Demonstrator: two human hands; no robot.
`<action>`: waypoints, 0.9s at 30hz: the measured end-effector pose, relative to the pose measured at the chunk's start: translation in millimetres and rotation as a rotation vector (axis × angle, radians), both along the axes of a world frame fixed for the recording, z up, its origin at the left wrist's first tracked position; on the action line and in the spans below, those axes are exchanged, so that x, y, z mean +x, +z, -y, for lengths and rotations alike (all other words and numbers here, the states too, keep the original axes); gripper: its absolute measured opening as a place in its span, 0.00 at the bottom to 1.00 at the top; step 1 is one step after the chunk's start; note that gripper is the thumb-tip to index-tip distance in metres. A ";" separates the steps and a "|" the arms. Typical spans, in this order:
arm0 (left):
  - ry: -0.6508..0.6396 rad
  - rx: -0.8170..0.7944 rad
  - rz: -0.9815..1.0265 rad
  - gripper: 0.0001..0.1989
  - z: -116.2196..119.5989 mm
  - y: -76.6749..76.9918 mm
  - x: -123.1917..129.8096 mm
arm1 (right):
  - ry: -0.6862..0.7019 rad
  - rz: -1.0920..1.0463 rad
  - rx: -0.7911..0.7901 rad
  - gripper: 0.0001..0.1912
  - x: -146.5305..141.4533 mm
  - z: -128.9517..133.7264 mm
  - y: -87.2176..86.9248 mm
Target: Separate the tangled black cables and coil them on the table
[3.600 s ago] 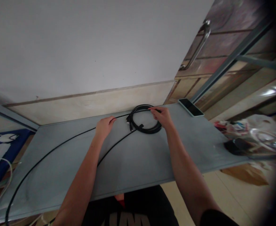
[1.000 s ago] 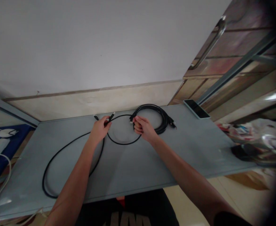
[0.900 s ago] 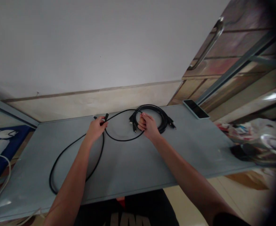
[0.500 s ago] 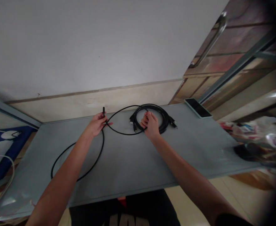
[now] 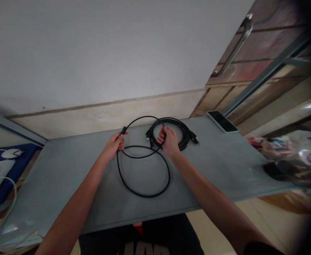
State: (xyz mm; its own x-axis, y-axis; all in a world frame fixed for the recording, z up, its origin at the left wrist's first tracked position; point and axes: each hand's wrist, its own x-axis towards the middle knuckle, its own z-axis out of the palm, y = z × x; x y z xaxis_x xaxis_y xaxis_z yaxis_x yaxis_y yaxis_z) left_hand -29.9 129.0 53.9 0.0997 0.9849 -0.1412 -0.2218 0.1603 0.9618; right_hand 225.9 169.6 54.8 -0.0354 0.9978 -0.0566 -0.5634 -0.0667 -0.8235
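Observation:
Between my two hands a black cable (image 5: 144, 196) runs in loops over the grey table. My left hand (image 5: 114, 144) is closed round it, and a black connector end sticks up past the fingers. On the other side my right hand (image 5: 168, 140) grips the same cable in a fist, at the left part of a coil. That coil of black cable (image 5: 185, 131) lies flat behind and beside the fist, with plug ends showing at its left and right. One large loop hangs toward me and rests on the tabletop.
The grey table (image 5: 65, 170) meets a white wall at its back edge. A phone (image 5: 222, 121) with a pale rim lies at the far right corner. Left of the table is a blue surface with a white cable (image 5: 14, 187). A metal handle (image 5: 235, 49) juts out at upper right.
My left hand has closed further round the cable and shifted slightly right. The big loop has swung from the left of my left hand to between both hands. My right hand has hardly moved.

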 end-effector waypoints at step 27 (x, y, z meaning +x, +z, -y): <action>-0.281 -0.164 -0.243 0.18 22.0 5.7 -12.1 | 0.318 0.812 0.407 0.15 -10.8 19.5 -1.5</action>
State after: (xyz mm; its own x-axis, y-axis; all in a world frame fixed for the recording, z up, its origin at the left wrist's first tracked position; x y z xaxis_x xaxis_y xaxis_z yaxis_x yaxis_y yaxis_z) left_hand -42.0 107.0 59.5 0.3061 0.8865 -0.3469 0.0828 0.3382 0.9374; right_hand 215.1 150.1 53.2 -0.4105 0.8968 0.1650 0.1843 0.2588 -0.9482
